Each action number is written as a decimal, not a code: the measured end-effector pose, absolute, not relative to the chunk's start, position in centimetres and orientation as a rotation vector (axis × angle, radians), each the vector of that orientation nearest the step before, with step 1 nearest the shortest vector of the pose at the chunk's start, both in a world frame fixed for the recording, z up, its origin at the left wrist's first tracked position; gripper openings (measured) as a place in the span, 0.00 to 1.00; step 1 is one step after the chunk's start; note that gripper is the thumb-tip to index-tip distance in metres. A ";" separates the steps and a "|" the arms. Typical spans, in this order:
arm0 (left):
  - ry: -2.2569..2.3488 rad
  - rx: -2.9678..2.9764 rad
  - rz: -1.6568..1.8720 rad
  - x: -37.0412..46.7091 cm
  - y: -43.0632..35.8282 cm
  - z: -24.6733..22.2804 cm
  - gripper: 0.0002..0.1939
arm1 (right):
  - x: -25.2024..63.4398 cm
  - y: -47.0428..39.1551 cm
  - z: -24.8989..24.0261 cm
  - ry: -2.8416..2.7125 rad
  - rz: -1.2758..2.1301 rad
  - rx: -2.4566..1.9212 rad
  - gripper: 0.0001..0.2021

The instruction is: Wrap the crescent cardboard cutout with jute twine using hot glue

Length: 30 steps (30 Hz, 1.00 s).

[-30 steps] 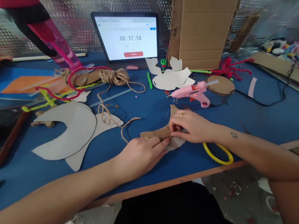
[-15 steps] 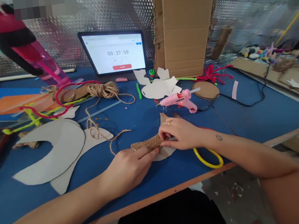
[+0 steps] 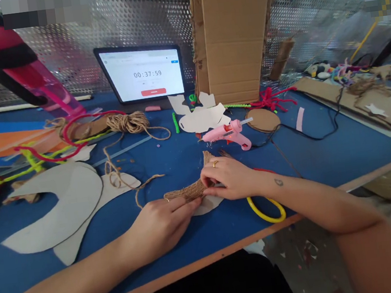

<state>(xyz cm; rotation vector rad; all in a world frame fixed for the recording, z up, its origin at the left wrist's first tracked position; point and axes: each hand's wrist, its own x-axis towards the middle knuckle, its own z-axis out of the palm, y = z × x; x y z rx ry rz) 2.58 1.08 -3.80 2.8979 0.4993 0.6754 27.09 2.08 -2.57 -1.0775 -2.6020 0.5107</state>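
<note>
Where the two forearms converge at the near side of the blue table (image 3: 325, 159), we record one curved twine-covered piece (image 3: 189, 192), brown and ribbed, its left end lying low and its right end bending toward the far side. Left hand (image 3: 160, 224): palm down, fingers laid along the near edge of the piece; we cannot tell whether the hidden thumb closes on it. Right hand (image 3: 228, 178): ringed, thumb and bent fingers closed in a pinch on the piece near its bend. Beneath both, we note one pale card scrap (image 3: 208, 205), partly covered. Just right of it, we list one yellow loop (image 3: 267, 211), partly behind the right forearm. Beyond the right hand: one pink glue gun (image 3: 225, 133), nozzle pointing left, with white cutouts (image 3: 202, 118) behind it and one cardboard disc (image 3: 262, 120) to its right. To the left, we count one crescent-shaped card (image 3: 80, 194), overlapping a second card (image 3: 71, 252), and, farther off, one hank of twine (image 3: 130, 122) with a loose strand. At the far side, we enter one upright tablet (image 3: 141, 72) reading 00:37:59.
</note>
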 end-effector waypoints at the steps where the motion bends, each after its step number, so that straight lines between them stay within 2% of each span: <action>1: 0.503 2.891 0.674 2.6 1.1 -3.7 0.15 | 27.1 2.1 -2.6 -2.603 0.510 -1.072 0.13; 30: 0.493 2.937 0.708 3.0 1.7 -3.9 0.14 | 26.8 1.9 -2.0 -2.627 0.390 -1.072 0.08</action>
